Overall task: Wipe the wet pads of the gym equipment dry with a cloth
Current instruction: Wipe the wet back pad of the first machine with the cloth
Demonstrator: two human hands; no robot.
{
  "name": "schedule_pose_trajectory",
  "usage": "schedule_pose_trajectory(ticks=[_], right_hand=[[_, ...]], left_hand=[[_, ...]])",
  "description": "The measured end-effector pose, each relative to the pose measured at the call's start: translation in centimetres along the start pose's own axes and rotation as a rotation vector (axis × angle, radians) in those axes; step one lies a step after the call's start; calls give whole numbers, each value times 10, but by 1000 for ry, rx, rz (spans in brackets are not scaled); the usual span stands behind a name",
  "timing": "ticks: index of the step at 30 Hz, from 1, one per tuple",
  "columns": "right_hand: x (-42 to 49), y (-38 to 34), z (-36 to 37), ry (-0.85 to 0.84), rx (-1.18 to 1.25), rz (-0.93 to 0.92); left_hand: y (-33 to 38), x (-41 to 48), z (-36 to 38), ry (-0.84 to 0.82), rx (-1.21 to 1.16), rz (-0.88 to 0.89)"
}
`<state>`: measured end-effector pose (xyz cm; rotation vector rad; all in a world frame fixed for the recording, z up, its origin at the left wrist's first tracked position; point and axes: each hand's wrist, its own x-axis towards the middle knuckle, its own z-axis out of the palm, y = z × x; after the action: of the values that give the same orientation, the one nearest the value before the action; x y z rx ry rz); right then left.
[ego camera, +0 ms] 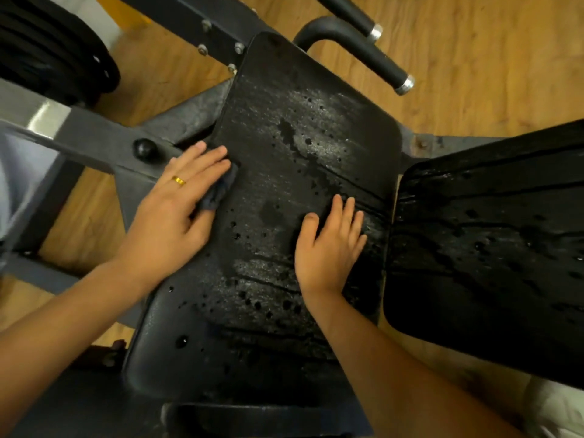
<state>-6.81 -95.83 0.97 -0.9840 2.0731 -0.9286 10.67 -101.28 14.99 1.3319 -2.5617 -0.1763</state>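
Observation:
A black seat pad (284, 147) fills the middle of the head view, dotted with water drops and wet streaks. My left hand (177, 203), with a gold ring, presses a dark blue cloth (221, 191) flat against the pad's left edge; most of the cloth is hidden under the palm and fingers. My right hand (328, 245) lies flat on the pad with straight fingers, near its right edge, holding nothing. A second black pad (489, 248) stands to the right, shiny with water.
The grey steel frame (104, 137) with a black knob (144, 149) runs along the left. Black handles with metal ends (388, 67) stick out behind the pad. Stacked black weight plates (53, 55) sit at top left on the wooden floor (474, 52).

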Motion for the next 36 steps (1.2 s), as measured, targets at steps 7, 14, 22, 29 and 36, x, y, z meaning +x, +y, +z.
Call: schedule_pose_trajectory(ticks=[7, 14, 22, 29, 36], right_hand=[[-2, -4, -4, 7, -5, 22], [5, -1, -34, -233, -73, -40], [28, 6, -71, -650, -38, -22], [26, 33, -65, -563, -193, -217], [21, 61, -38, -379, -182, -320]], left_hand=[[10, 3, -2, -57, 80, -66], [18, -3, -1, 31, 34, -190], [33, -4, 1, -18, 168, -307], [17, 30, -29, -212, 348, -226], [14, 26, -19, -230, 333, -238]])
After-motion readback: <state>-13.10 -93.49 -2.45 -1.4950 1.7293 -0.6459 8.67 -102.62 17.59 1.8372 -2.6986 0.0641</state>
